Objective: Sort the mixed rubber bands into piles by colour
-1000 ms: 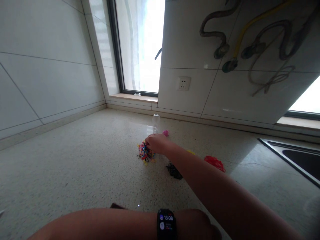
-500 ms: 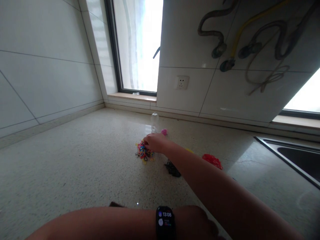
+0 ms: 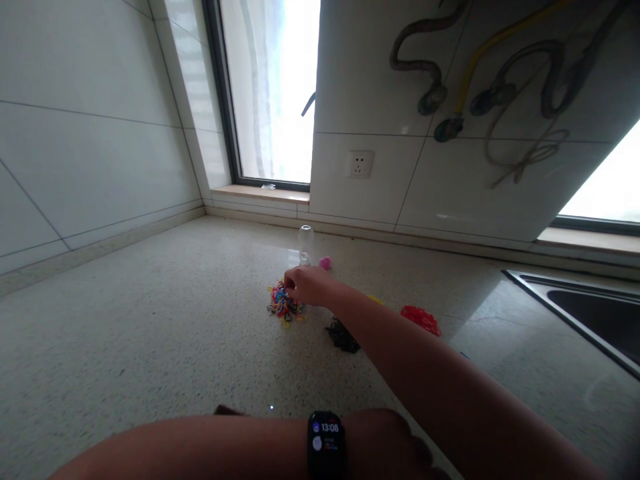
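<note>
My right hand (image 3: pixel 311 285) reaches across the counter to a heap of small multicoloured rubber bands (image 3: pixel 285 305). Its fingers are bent together at the heap's upper right edge; what is between them is hidden. Under my right forearm lies a tangle of black bands (image 3: pixel 343 335). Red bands (image 3: pixel 420 320) form another pile farther right, and a bit of yellow (image 3: pixel 375 300) shows behind the forearm. Along the bottom edge rests my left hand (image 3: pixel 387 437), a black watch on its wrist. Its fingers look curled and are partly cut off, with their contents out of sight.
Behind my right hand stands a clear bottle-like container (image 3: pixel 305 243), beside a small pink object (image 3: pixel 325 263). A sink (image 3: pixel 540 293) is set into the counter at right. A dark brown object (image 3: pixel 227 410) sticks out behind my left forearm. Tiled walls and a window border the counter.
The whole view has shifted slightly. My right hand stays at the multicoloured heap with its fingers bent, and my left hand keeps its place. The piles look the same.
</note>
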A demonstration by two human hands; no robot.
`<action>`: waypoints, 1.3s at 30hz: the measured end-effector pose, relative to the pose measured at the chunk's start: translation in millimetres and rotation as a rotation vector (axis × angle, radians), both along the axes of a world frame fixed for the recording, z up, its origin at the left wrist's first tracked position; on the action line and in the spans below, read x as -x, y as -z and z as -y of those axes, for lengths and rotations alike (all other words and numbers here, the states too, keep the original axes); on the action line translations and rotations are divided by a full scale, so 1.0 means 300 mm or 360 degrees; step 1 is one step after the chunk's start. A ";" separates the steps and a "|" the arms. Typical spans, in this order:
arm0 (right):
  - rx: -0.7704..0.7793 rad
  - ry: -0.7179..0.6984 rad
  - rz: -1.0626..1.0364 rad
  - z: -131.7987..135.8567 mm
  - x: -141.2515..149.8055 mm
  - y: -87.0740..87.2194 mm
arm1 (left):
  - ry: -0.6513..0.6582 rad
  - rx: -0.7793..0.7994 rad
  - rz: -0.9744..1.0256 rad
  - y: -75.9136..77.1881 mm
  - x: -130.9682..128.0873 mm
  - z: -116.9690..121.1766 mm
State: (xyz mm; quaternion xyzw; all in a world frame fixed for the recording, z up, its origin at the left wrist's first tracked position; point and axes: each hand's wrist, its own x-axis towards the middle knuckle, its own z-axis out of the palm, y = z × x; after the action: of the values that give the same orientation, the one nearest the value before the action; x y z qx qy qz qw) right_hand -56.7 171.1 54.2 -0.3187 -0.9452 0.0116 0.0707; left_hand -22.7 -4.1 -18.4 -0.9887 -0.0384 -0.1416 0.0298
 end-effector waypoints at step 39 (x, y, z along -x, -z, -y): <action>0.0371 0.0317 -0.1422 0.257 -0.952 -0.097 | -0.0094 -0.0199 0.0234 -0.084 0.013 0.045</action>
State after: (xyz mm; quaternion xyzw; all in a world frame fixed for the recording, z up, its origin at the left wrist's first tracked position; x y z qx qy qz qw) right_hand 228.9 94.1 83.3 -0.3775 -0.7793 0.2469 0.4351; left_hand -26.7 -17.6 6.8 -0.9703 -0.0607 -0.2150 0.0927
